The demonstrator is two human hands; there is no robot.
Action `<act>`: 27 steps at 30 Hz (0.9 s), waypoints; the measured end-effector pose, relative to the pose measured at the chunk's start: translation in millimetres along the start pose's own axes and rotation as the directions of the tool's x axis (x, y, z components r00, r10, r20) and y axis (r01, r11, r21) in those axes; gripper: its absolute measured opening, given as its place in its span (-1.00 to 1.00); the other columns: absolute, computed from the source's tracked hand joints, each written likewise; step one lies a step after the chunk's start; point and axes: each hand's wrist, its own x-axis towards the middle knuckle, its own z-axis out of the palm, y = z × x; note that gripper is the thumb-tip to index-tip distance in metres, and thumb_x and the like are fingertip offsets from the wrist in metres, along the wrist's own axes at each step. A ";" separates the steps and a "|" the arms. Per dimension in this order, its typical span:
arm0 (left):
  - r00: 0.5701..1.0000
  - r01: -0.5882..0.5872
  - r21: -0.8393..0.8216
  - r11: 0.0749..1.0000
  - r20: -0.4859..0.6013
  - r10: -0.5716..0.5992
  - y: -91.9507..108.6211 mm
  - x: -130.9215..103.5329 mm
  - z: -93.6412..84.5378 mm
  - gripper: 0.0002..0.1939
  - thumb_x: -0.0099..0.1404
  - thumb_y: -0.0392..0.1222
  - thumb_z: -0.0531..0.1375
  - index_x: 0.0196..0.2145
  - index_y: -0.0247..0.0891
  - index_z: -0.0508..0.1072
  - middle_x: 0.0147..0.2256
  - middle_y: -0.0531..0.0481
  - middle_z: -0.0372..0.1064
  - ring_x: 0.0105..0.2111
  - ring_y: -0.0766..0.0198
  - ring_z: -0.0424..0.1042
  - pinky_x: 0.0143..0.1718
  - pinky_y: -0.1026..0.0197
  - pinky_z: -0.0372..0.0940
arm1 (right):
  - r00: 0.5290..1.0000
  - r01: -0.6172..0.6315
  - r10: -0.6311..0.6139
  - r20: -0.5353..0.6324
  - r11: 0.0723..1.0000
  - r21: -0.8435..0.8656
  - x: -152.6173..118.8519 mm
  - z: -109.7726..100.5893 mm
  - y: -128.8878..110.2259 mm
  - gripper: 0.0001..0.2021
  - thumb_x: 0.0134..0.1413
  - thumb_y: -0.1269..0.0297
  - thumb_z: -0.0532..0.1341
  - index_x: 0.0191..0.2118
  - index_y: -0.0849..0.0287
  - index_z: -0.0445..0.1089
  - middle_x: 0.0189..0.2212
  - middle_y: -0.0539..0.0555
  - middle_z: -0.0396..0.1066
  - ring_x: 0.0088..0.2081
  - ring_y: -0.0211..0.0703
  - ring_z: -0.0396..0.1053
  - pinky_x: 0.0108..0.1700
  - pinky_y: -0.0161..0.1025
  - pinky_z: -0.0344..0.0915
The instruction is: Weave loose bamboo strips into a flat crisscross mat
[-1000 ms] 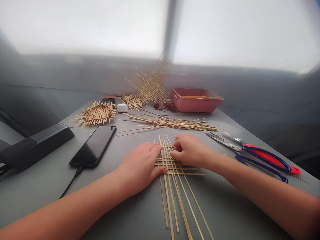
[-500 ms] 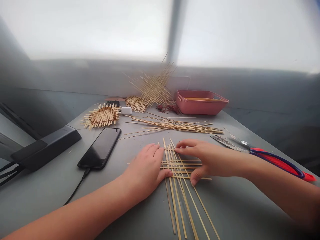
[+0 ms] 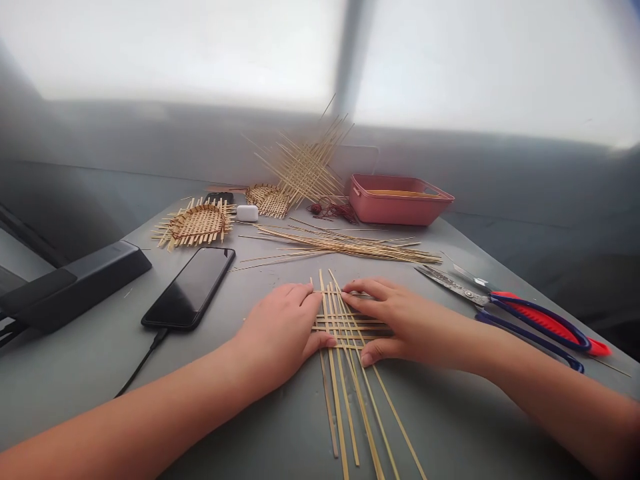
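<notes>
In front of me a loose weave of thin bamboo strips (image 3: 339, 327) lies on the grey table. Long strips fan out toward me across several crosswise ones. My left hand (image 3: 283, 323) rests on the weave's left side, fingers stretched forward and thumb on the strips. On the right side, my right hand (image 3: 395, 320) touches the weave with its fingertips near the far end and its thumb nearer me, spread well apart. Both palms face down, and neither hand is wrapped round a strip. Parts of the crosswise strips are hidden under the hands.
Loose bamboo strips (image 3: 345, 245) lie beyond the weave. Scissors (image 3: 530, 317) are at the right; a phone (image 3: 193, 287) with a cable and a black power strip (image 3: 85, 283) at the left. Farther back are woven pieces (image 3: 200, 223), a white case (image 3: 247, 213) and a pink basket (image 3: 400, 207).
My right hand has drawn slightly left, its thumb now closer to the strips. The whole view has shifted a little, with more of the scissors showing. My left hand stays on the weave.
</notes>
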 end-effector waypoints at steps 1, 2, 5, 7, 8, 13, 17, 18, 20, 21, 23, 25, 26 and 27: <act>1.000 0.000 0.008 1.000 -0.002 0.000 -0.2 -0.1 0.4 -0.56 0.29 0.12 0.13 -0.08 -0.29 0.42 0.02 -0.22 0.37 0.05 -0.06 0.32 0.01 0.00 0.27 | 1.000 -0.002 0.002 0.001 1.000 0.006 -0.6 -0.1 0.1 -0.15 -0.10 -0.31 0.21 0.26 0.09 0.21 0.23 0.24 0.16 0.23 0.25 0.08 0.22 0.10 0.10; 1.000 0.003 0.014 1.000 -0.002 -0.003 -0.2 0.0 0.7 -0.55 0.29 0.13 0.13 -0.08 -0.29 0.42 0.02 -0.22 0.37 0.05 -0.07 0.32 0.01 0.00 0.27 | 1.000 -0.004 0.004 0.003 1.000 0.009 -1.6 -0.6 0.4 -0.13 -0.13 -0.31 0.22 0.27 0.06 0.18 0.24 0.23 0.14 0.24 0.25 0.08 0.22 0.09 0.10; 1.000 0.013 0.031 0.999 0.007 -0.013 0.4 0.4 0.4 -0.50 0.29 0.15 0.11 -0.03 -0.32 0.41 0.08 -0.26 0.33 0.09 -0.08 0.29 0.06 -0.02 0.24 | 1.000 -0.003 0.003 0.029 1.000 -0.001 -5.3 -3.3 2.4 -0.09 -0.17 -0.31 0.25 0.29 0.04 0.15 0.30 0.19 0.06 0.27 0.28 0.02 0.24 0.11 0.09; 1.000 0.014 0.045 0.999 0.013 -0.015 1.0 0.5 0.0 -0.46 0.29 0.15 0.11 0.01 -0.36 0.40 0.11 -0.29 0.31 0.10 -0.09 0.28 0.10 -0.02 0.20 | 0.999 0.010 -0.009 0.041 1.000 -0.017 -6.8 -4.0 3.7 -0.10 -0.17 -0.31 0.25 0.27 0.07 0.18 0.32 0.18 0.04 0.28 0.30 0.01 0.25 0.13 0.08; 1.000 0.014 0.054 0.998 0.017 -0.015 1.3 0.5 -0.3 -0.45 0.29 0.15 0.11 0.02 -0.36 0.40 0.11 -0.29 0.31 0.11 -0.09 0.28 0.11 -0.02 0.19 | 0.999 0.019 -0.018 0.037 0.999 -0.028 -7.0 -3.7 4.2 -0.11 -0.16 -0.31 0.25 0.26 0.08 0.20 0.31 0.18 0.06 0.28 0.31 0.01 0.25 0.14 0.08; 1.000 0.011 0.083 0.996 0.008 -0.011 1.5 0.7 -0.3 -0.50 0.28 0.15 0.13 -0.01 -0.30 0.43 0.07 -0.23 0.36 0.07 -0.05 0.33 0.09 0.01 0.22 | 0.999 0.050 -0.051 -0.010 0.994 -0.098 -5.0 1.3 3.2 -0.13 -0.12 -0.33 0.20 0.26 0.10 0.20 0.27 0.18 0.13 0.26 0.31 0.06 0.25 0.19 0.08; 1.000 0.019 0.070 0.997 0.015 -0.020 0.6 2.7 0.3 -0.49 0.27 0.17 0.13 -0.04 -0.30 0.44 0.07 -0.23 0.36 0.07 -0.06 0.33 0.07 0.01 0.24 | 0.999 0.033 -0.038 -0.036 0.992 -0.122 -3.7 7.9 -2.5 -0.11 -0.11 -0.35 0.17 0.27 0.11 0.18 0.26 0.21 0.15 0.25 0.31 0.10 0.23 0.20 0.09; 1.000 0.022 0.062 0.998 0.021 -0.024 0.4 3.2 0.5 -0.48 0.26 0.17 0.14 -0.04 -0.32 0.44 0.07 -0.25 0.35 0.07 -0.07 0.33 0.07 0.00 0.23 | 0.999 0.020 -0.026 -0.045 0.992 -0.122 -3.9 8.9 -3.8 -0.10 -0.11 -0.35 0.17 0.28 0.13 0.18 0.26 0.22 0.16 0.25 0.32 0.10 0.23 0.20 0.09; 0.999 0.028 0.050 0.998 0.029 -0.029 0.3 3.9 0.9 -0.45 0.26 0.18 0.13 -0.02 -0.34 0.43 0.10 -0.27 0.33 0.09 -0.09 0.31 0.09 -0.01 0.22 | 0.999 0.000 -0.005 -0.047 0.995 -0.102 -5.4 7.5 -4.2 -0.08 -0.12 -0.34 0.18 0.28 0.16 0.17 0.26 0.23 0.15 0.25 0.33 0.09 0.24 0.18 0.08; 0.999 0.030 0.046 0.998 0.030 -0.031 0.4 4.1 1.1 -0.44 0.26 0.19 0.13 0.00 -0.34 0.42 0.11 -0.27 0.32 0.10 -0.09 0.30 0.10 -0.02 0.21 | 0.999 -0.004 0.001 -0.036 0.997 -0.079 -6.8 4.7 -2.5 -0.09 -0.13 -0.33 0.21 0.28 0.13 0.18 0.27 0.21 0.14 0.25 0.31 0.08 0.25 0.15 0.08; 0.999 0.033 0.044 0.998 0.026 -0.034 0.9 4.2 1.2 -0.44 0.25 0.19 0.14 0.02 -0.31 0.40 0.12 -0.25 0.31 0.11 -0.08 0.29 0.10 -0.02 0.21 | 1.000 -0.011 0.011 -0.024 1.000 -0.013 -10.9 -5.5 5.3 -0.15 -0.14 -0.28 0.26 0.26 0.04 0.22 0.28 0.12 0.13 0.25 0.26 0.10 0.24 0.05 0.12; 0.999 0.039 0.042 0.998 0.026 -0.040 1.5 4.0 0.9 -0.45 0.26 0.18 0.15 0.03 -0.29 0.39 0.13 -0.24 0.30 0.13 -0.08 0.28 0.11 -0.02 0.20 | 0.995 -0.031 0.035 -0.094 0.999 0.044 -15.5 -19.4 18.0 -0.29 -0.05 -0.21 0.24 0.20 0.00 0.30 0.23 0.07 0.22 0.20 0.19 0.20 0.20 -0.01 0.18; 0.999 0.043 0.041 0.998 0.029 -0.044 1.8 3.9 0.5 -0.44 0.26 0.17 0.15 0.05 -0.29 0.38 0.14 -0.25 0.29 0.14 -0.08 0.27 0.12 -0.03 0.19 | 0.982 -0.039 0.048 -0.182 0.998 0.051 -17.4 -26.1 25.1 -0.41 0.04 -0.16 0.19 0.14 0.02 0.37 0.16 0.08 0.32 0.15 0.15 0.26 0.17 -0.01 0.20; 0.998 0.048 0.038 0.998 0.034 -0.049 2.2 3.8 -0.1 -0.43 0.26 0.17 0.15 0.06 -0.30 0.37 0.15 -0.26 0.28 0.15 -0.08 0.26 0.14 -0.03 0.18 | 0.952 -0.065 0.075 -0.297 0.997 0.044 -18.7 -32.0 31.9 -0.52 0.11 -0.11 0.15 0.05 0.03 0.44 0.06 0.09 0.41 0.07 0.11 0.33 0.12 -0.02 0.23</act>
